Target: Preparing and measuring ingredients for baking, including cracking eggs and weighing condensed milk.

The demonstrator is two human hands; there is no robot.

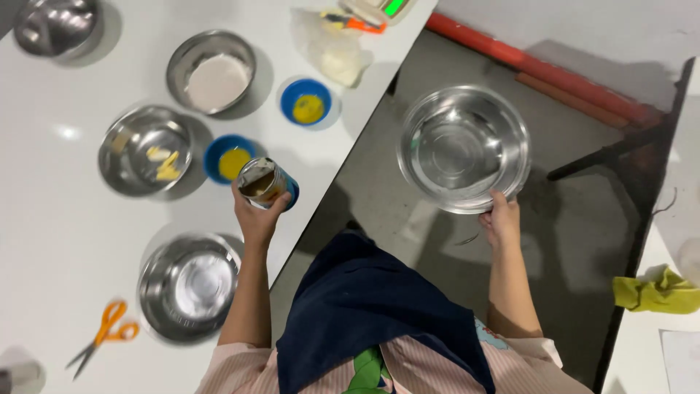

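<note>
Lying at the far left of the white table [44,241] are orange-handled scissors [102,337], and above them, near the top corner, part of a steel pot [55,25]. Moving right, a steel bowl with a few pale yellow pieces [146,149] sits just beside a small blue dish of yellow stuff [230,160]; behind them stand a steel bowl of white powder [211,71] and a second blue dish [306,102], and near the table's front edge an empty steel bowl [189,286]. The left hand [257,215] is wrapped around an opened tin can [266,182], fingers curled about its side, holding it tilted above the table edge, close to the first blue dish. Past the edge, over the grey floor, the right hand [502,219] pinches the near rim of a large empty steel bowl [464,148], thumb on the rim and fingers under it, holding it in the air well apart from the can. Judging by this, the work is at a bringing-together stage: can in one hand, clean bowl in the other, neither set down. A sensible next move would call for a firm surface under the large bowl and a steady tilt of the can, since a one-sided rim grip could let the bowl tip. Farthest right, a yellow-green cloth [656,290] lies on another counter.
</note>
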